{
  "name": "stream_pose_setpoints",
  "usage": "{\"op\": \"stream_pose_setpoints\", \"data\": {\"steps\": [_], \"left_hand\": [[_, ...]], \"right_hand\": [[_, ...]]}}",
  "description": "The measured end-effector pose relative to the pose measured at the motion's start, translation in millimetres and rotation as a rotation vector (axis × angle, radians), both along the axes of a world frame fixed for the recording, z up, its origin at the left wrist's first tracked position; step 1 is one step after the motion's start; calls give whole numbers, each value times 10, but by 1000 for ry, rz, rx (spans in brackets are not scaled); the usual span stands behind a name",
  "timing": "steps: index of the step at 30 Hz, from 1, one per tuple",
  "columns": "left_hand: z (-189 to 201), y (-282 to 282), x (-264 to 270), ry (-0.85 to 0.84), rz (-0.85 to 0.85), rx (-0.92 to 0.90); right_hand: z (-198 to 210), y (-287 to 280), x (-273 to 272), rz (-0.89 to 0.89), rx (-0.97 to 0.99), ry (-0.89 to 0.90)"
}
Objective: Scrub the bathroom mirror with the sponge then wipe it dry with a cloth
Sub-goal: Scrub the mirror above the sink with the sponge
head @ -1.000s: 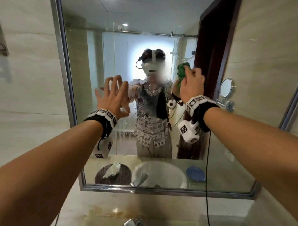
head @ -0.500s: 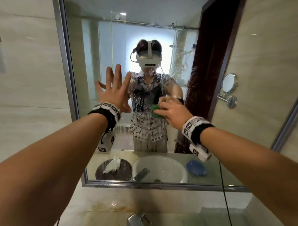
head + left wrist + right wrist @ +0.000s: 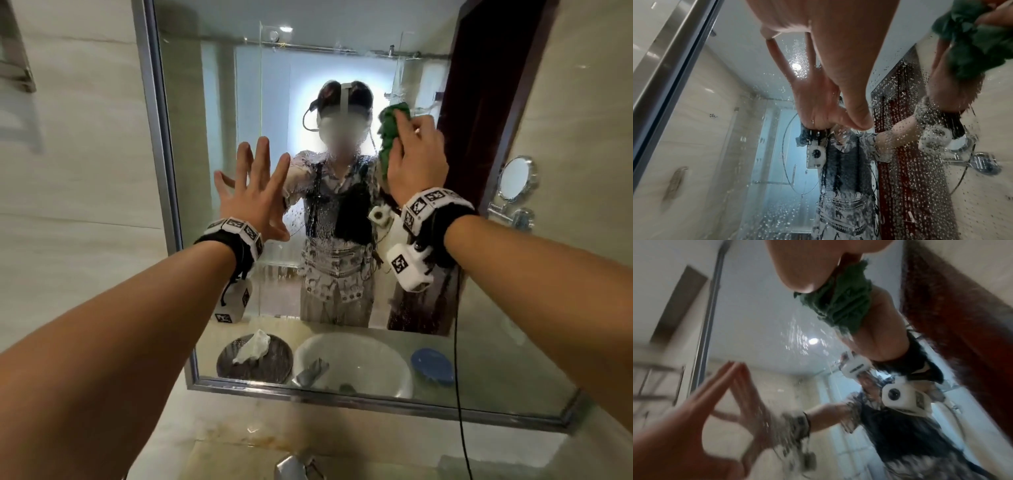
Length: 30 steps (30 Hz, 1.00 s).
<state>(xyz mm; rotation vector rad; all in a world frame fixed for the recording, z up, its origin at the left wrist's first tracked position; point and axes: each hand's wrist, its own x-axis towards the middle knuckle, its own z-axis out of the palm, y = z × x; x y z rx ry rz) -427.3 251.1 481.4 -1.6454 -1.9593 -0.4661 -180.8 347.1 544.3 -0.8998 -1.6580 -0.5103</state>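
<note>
The wall mirror [image 3: 239, 85] in its metal frame fills the head view, and its glass [image 3: 910, 162] is covered in water drops. My right hand [image 3: 416, 157] grips a crumpled green sponge [image 3: 390, 135] and presses it on the glass at upper right, beside the reflected head. The sponge [image 3: 840, 305] bulges out under the palm in the right wrist view, and it shows again [image 3: 978, 40] at the top right of the left wrist view. My left hand [image 3: 255, 192] lies flat on the mirror at middle left with fingers spread, holding nothing.
A round shaving mirror [image 3: 515, 178] on an arm sticks out of the right wall. Reflected low in the glass are a white basin [image 3: 356, 363], a dark dish with a white cloth [image 3: 253, 347] and a blue dish [image 3: 432, 366]. A tap [image 3: 294, 467] sits below.
My right hand swept the sponge down to mid-mirror and has come back up to the upper right. The left hand stayed flat on the glass.
</note>
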Motion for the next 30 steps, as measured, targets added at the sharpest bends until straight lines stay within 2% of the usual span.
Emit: {"op": "stream_pose_setpoints", "data": {"steps": [3, 8, 10, 13, 15, 17, 19, 23, 27, 30], "left_hand": [[-4, 3, -14, 13, 24, 8], [-15, 1, -10, 24, 28, 21], [-20, 2, -11, 19, 18, 22], [-23, -8, -22, 15, 0, 24], [-33, -2, -36, 9, -23, 28], [-31, -6, -47, -3, -44, 32], [-27, -27, -73, 1, -60, 41], [-35, -102, -270, 61, -108, 85], [-30, -272, -626, 91, -48, 106], [-59, -317, -903, 60, 7, 83]], "right_hand": [[-98, -2, -139, 5, 58, -137], [-616, -82, -325, 1, 178, -710], [-826, -91, -399, 37, 110, -841], [-1062, -173, -484, 152, -134, -932], [-1102, -214, -495, 132, -232, -1002], [-1046, -264, -473, 170, -242, -979], [-990, -268, -445, 176, -161, -917], [-787, -266, -403, 153, -67, -481], [-399, -334, -455, 97, -106, -70], [-166, -311, -543, -18, -128, 91]]}}
